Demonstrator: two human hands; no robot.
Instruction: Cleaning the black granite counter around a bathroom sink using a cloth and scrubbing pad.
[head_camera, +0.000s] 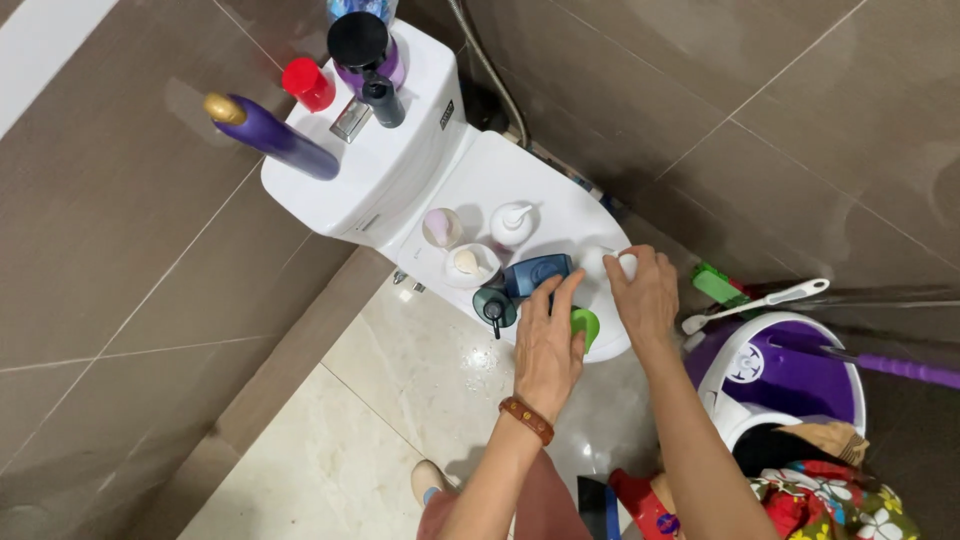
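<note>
Both hands (600, 315) on bottles (538, 272) (toilet lid (490, 180))

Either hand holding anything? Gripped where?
Right hand pinches the white bottle at its cap end. Left hand rests over the green bottle, fingertips at the blue bottle; a real grip cannot be told.

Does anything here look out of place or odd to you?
Yes: bottles crowd the closed toilet lid, an unusual shelf. The left hand rests by a green cap; the right hand grips a white bottle. No spills.
</note>
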